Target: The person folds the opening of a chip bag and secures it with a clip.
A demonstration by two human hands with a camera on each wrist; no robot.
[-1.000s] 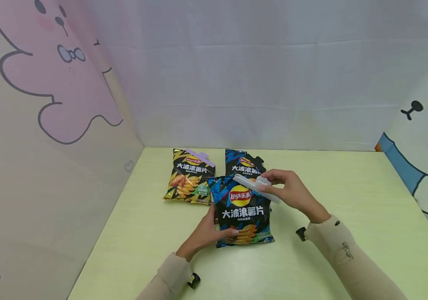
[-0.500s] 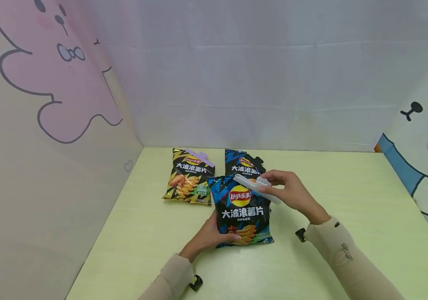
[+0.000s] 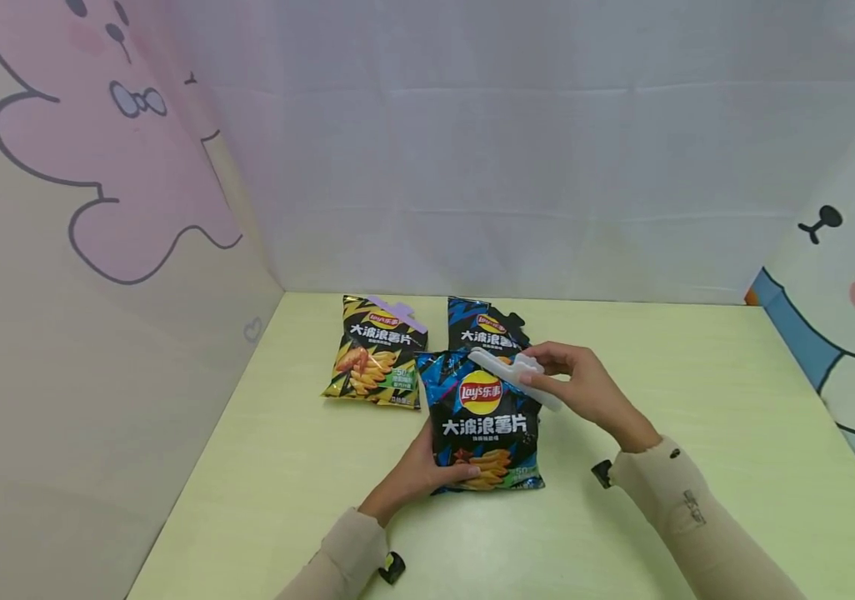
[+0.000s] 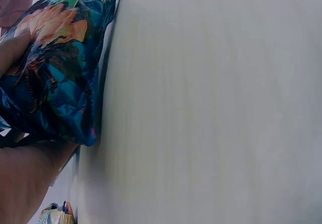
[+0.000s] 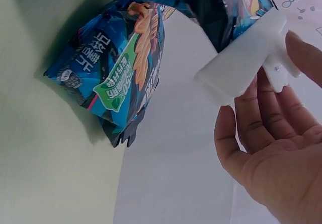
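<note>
A blue-and-black Lay's chip bag (image 3: 483, 408) is held up over the table in the head view. My left hand (image 3: 416, 475) grips its lower left side, thumb across the front and the other fingers behind. With thumb and fingers, my right hand (image 3: 581, 383) pinches a white bag clip (image 3: 502, 367) that lies slantwise across the bag's upper right corner. The right wrist view shows this clip (image 5: 241, 58) close up, along the bag's edge. Up close in the left wrist view, the bag's lower part (image 4: 60, 78) bulges beside the thumb.
Behind the held bag lies a second blue-and-black chip bag (image 3: 468, 317), partly hidden, with a black clip (image 3: 513, 327) on its corner. To its left is a yellow-and-black chip bag (image 3: 378, 358) with a purple clip (image 3: 397, 312). A pale curtain (image 3: 517, 167) hangs behind the table.
Over the last second my left hand has slid slightly down and to the right along the bag. My right hand and the white clip have hardly moved.
</note>
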